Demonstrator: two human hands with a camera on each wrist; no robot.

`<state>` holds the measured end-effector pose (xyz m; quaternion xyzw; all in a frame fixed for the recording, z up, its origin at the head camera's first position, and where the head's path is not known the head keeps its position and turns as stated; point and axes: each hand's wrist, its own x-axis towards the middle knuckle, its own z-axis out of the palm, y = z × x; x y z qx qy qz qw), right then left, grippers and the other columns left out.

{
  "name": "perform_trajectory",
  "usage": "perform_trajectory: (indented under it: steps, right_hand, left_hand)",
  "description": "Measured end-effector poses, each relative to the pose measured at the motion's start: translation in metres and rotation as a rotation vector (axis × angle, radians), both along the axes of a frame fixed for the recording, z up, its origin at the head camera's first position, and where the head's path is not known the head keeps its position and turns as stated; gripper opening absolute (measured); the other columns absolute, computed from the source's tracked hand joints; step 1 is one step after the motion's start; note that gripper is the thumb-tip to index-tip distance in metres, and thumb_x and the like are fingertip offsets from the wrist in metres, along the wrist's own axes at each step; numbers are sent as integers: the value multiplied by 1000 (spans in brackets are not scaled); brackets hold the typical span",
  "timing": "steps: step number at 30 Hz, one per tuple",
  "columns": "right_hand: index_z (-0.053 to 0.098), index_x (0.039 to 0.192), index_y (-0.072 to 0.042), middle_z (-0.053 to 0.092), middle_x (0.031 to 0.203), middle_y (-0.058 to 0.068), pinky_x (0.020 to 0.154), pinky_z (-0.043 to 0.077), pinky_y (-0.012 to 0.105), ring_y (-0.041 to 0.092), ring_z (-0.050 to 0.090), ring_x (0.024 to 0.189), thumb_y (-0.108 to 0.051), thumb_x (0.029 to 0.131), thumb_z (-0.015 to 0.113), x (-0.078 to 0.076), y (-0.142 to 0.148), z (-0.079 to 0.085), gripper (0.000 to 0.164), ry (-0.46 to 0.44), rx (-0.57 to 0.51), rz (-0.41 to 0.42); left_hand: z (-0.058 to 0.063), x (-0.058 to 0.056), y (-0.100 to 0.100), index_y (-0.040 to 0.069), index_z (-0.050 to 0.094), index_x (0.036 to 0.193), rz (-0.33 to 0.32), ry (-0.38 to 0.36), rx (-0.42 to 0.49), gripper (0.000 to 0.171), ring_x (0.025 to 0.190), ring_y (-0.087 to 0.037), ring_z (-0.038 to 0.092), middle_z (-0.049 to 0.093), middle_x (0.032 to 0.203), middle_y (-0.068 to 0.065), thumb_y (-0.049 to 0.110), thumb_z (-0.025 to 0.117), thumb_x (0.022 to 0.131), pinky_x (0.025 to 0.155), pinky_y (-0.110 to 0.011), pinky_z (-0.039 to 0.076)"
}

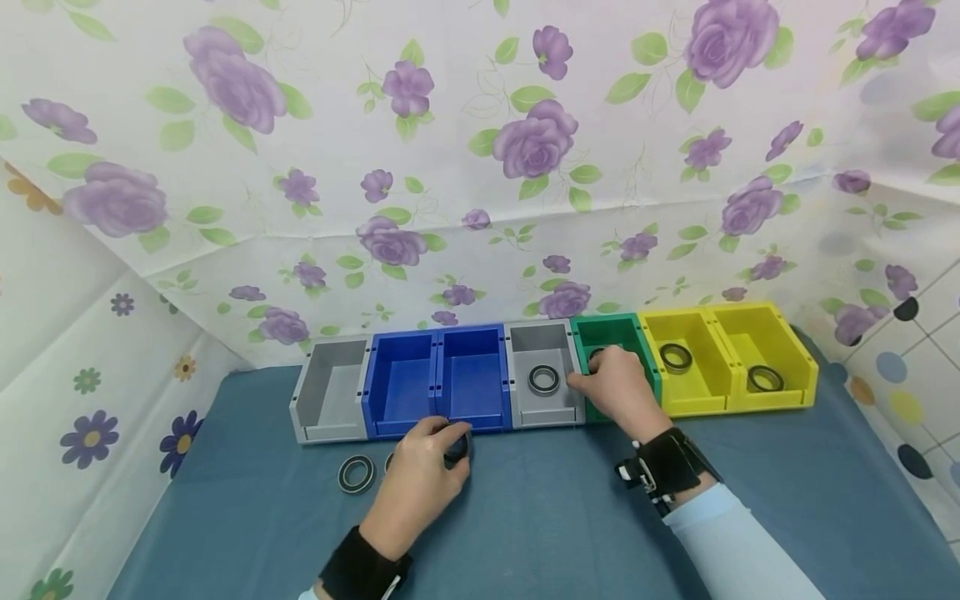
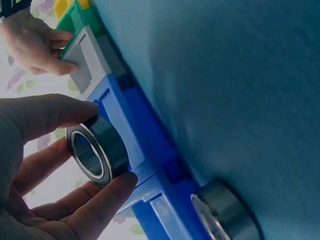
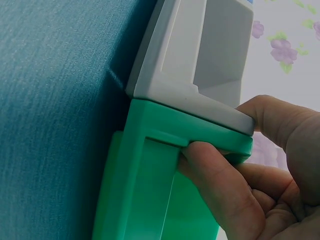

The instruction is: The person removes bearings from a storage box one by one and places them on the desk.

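Observation:
My left hand (image 1: 423, 479) pinches a ball bearing (image 2: 100, 152) between thumb and fingers, tilted, just in front of the blue bins (image 1: 437, 379). My right hand (image 1: 618, 385) reaches into the green bin (image 1: 651, 367). In the right wrist view its thumb lies at the grey bin's rim and a fingertip at the green rim, spread apart with nothing seen between them. Another bearing (image 1: 596, 355) shows in the green bin, mostly hidden by this hand. On the table beside my left hand lies a bearing (image 1: 356, 474), with one more mostly hidden behind the hand.
The bins stand in a row against a flowered cloth backdrop (image 1: 450, 208). A bearing (image 1: 543, 380) lies in the grey bin beside the green one. The two yellow bins (image 1: 723, 404) hold a bearing (image 1: 676, 358) and a bearing (image 1: 765, 378). Another grey bin (image 1: 333, 392) ends the row at left.

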<state>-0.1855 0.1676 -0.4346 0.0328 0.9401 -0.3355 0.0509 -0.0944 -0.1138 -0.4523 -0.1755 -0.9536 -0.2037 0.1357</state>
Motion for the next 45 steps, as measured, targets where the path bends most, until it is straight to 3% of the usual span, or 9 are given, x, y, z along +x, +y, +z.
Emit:
perform_trajectory:
  steps: [13, 19, 28, 45]
  right_hand:
    - [36, 53, -14, 22, 51, -4, 41, 22, 26, 12, 26, 41, -36, 82, 67, -1, 0, -1, 48, 3, -2, -3]
    - [36, 53, -13, 23, 50, -4, 41, 22, 26, 12, 27, 41, -36, 81, 67, -2, 1, 0, 48, 9, -8, -2]
    - [36, 53, -13, 22, 51, -4, 42, 21, 26, 12, 26, 41, -36, 81, 67, -2, 2, -2, 48, 11, -2, 1]
    - [36, 53, -13, 22, 51, -3, 41, 20, 26, 12, 24, 42, -36, 81, 67, -2, 2, -3, 48, 12, -9, -4]
  left_hand:
    - [-11, -3, 3, 18, 67, 111, -21, -110, -63, 40, 91, -15, 56, 58, 105, -5, 19, 75, 72, 74, -32, 49]
    - [-11, -3, 5, 18, 67, 111, -32, -108, -84, 40, 91, -17, 57, 59, 105, -7, 18, 74, 72, 73, -33, 49]
    - [-15, -2, 7, 18, 67, 112, -54, -187, -116, 39, 91, -16, 56, 59, 105, -8, 19, 74, 73, 70, -33, 49]
    - [-14, -3, 10, 17, 69, 108, -65, -220, -211, 32, 94, -18, 57, 63, 102, -3, 23, 73, 77, 79, -37, 47]
